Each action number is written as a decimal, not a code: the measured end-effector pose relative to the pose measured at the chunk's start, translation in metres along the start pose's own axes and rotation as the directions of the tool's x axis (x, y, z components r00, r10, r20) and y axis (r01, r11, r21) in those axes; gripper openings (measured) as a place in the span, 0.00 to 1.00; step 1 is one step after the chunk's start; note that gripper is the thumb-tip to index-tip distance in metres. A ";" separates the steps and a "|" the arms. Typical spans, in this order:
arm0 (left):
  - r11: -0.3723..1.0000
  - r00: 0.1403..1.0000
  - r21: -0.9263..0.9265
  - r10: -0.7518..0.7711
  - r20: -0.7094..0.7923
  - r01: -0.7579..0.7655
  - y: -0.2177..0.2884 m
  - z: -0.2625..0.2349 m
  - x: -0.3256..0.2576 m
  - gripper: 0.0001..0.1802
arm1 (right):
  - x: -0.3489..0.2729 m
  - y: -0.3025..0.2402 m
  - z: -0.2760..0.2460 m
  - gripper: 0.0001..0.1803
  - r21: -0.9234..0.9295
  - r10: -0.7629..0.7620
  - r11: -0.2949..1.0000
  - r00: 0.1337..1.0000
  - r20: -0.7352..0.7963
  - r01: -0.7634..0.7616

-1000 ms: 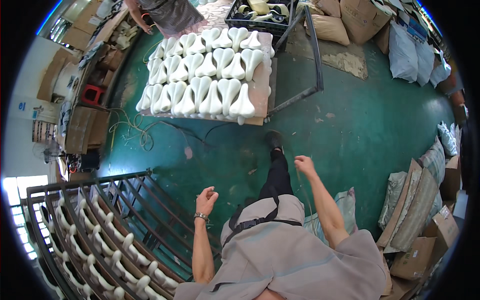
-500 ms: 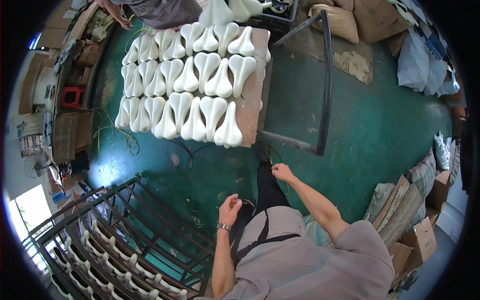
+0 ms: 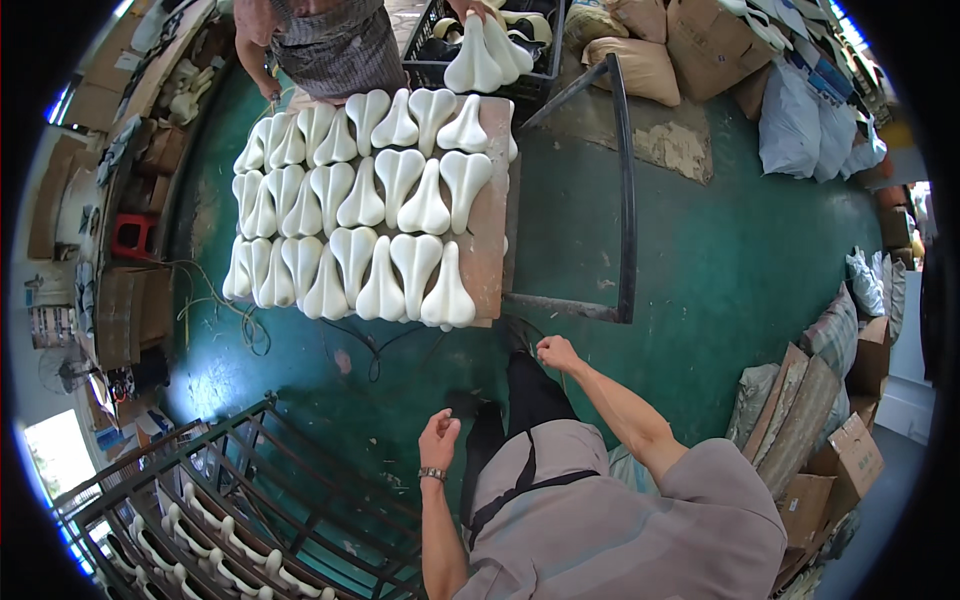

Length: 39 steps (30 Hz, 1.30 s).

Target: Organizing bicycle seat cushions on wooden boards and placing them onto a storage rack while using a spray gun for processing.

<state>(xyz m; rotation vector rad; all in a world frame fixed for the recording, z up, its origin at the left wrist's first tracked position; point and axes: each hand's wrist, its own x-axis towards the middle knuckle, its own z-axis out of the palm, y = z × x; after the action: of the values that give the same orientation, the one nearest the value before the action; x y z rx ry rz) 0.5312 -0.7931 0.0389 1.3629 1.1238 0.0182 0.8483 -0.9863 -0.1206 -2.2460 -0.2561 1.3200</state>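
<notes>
My left hand [image 3: 438, 438], with a banded bracelet at its wrist, hangs near my left thigh. Its fingers are loosely bent, the thumb stands apart, and nothing shows in it. In front of my right leg is my right hand [image 3: 558, 354], fingers curled in with no visible object. Neither hand touches anything on the table. Beyond them, rows of white bicycle saddle pads [image 3: 413, 270] cover a board-topped table [image 3: 487, 240], their noses pointing alternately near and far. At the far side a person's hand holds two more white saddle pads [image 3: 475, 60].
A slatted metal rack [image 3: 230, 440] with several saddle-shaped pieces stands at the near left. A black metal frame [image 3: 628, 200] juts right from the table. Cables [image 3: 373, 350] lie on the green floor. Cartons [image 3: 858, 455] and sacks line the right; a black crate [image 3: 425, 70] stands behind.
The table now appears lower in the view, and more of the other person shows. The two pads held beyond the table have moved right and away. My hands stay low in front of me.
</notes>
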 end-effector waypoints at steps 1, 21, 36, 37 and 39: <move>1.000 1.000 0.026 -0.012 0.004 0.012 -0.004 -0.006 -0.002 0.20 | -0.003 -0.005 0.003 0.18 0.003 -0.038 0.999 0.999 -0.006 0.038; 0.999 0.999 0.032 -0.039 0.032 0.038 -0.092 -0.080 -0.036 0.23 | -0.072 0.041 0.101 0.14 0.004 0.020 1.000 0.998 -0.067 -0.020; 0.992 0.992 -0.018 -0.123 0.012 0.123 -0.033 -0.034 -0.021 0.25 | -0.041 0.014 0.052 0.14 -0.062 -0.121 0.991 0.991 -0.058 0.117; 0.995 0.995 -0.020 -0.102 0.020 0.103 -0.032 -0.030 -0.022 0.25 | -0.037 0.014 0.048 0.16 -0.108 -0.165 0.982 0.984 -0.069 0.157; 0.992 0.992 -0.021 -0.125 0.018 0.126 -0.030 -0.019 -0.020 0.25 | -0.030 0.015 0.040 0.17 -0.098 -0.175 0.981 0.981 -0.077 0.168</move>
<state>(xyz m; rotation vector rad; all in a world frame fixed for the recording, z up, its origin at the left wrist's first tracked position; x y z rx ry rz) 0.4910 -0.7995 0.0318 1.2688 1.1900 -0.0720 0.7971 -0.9974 -0.1211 -2.2912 -0.4766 1.1403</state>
